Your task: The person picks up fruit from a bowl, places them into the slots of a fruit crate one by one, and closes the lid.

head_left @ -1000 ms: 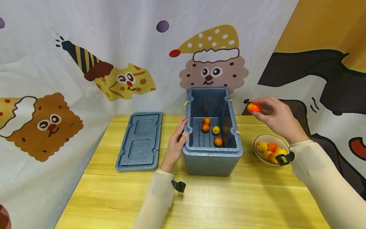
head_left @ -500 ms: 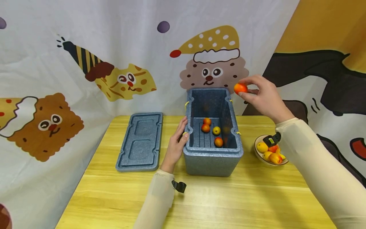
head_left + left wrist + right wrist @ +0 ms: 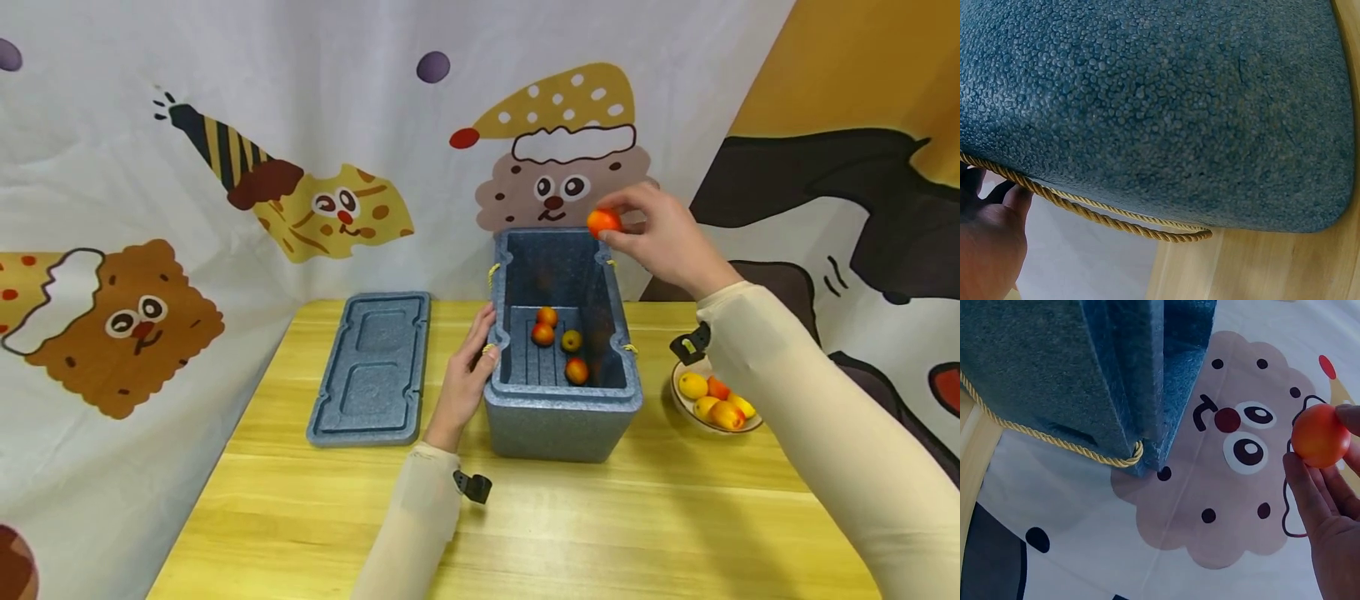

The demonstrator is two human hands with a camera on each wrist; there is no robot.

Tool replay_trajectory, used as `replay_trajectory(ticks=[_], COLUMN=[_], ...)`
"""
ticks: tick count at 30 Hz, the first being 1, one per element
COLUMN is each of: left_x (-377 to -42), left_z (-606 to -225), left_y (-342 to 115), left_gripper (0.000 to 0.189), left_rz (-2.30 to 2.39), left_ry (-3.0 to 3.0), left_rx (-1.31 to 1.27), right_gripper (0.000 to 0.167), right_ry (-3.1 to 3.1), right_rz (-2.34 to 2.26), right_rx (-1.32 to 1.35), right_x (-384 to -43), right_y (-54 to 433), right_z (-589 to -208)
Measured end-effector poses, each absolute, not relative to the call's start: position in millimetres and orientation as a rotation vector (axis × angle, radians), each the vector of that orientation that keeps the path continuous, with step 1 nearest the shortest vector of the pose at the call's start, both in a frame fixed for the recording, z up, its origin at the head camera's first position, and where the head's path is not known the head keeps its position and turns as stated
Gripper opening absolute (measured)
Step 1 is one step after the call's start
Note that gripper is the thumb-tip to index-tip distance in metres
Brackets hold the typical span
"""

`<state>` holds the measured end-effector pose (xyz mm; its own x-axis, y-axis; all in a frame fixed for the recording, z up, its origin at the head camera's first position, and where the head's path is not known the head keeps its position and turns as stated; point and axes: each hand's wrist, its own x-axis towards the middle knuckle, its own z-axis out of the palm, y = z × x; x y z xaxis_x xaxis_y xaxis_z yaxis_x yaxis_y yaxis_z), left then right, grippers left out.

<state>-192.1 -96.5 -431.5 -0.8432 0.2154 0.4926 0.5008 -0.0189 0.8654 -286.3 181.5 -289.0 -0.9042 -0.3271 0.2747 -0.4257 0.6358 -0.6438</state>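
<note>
My right hand point(image 3: 663, 237) pinches a round red-orange fruit point(image 3: 603, 222) between thumb and fingertips, above the back right corner of a grey-blue foam box point(image 3: 562, 429). The same fruit point(image 3: 1320, 435) shows smooth and whole in the right wrist view. The box has no lid on it; several red-orange and yellow fruits point(image 3: 577, 371) lie on its ribbed floor. My left hand point(image 3: 459, 387) rests along the box's left side, fingers straight against the wall and thumb at the rim. In the left wrist view its fingers are beside a yellow rope handle point(image 3: 1104, 217).
The box's lid point(image 3: 367, 371) lies flat on the wooden table point(image 3: 555, 533), left of the box. Right of it, beneath my right forearm, stands a bowl point(image 3: 682, 410) of yellow and orange fruits. A cartoon-printed cloth point(image 3: 360, 75) hangs behind the table.
My right hand has carried the red-orange fruit leftward and up, from above the bowl to the box's back right corner. My left hand has stayed on the box.
</note>
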Motion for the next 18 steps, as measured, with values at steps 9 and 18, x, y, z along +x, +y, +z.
replay_trajectory(ticks=[9, 18], left_x=[-191.8, -192.8], left_z=[-431.4, -431.9], left_y=[-95.7, -96.2], left_gripper=[0.049, 0.049], left_rz=[-1.951, -1.925], left_ry=[-2.024, -2.046], left_rx=[-0.778, -0.772], right_gripper=[0.038, 0.036], right_ry=[-2.785, -2.838], right_rz=[1.095, 1.043], right_rx=[0.677, 0.728], right_x=[-298.1, -309.6], right_y=[167.2, 146.0], right_z=[-288.0, -286.9])
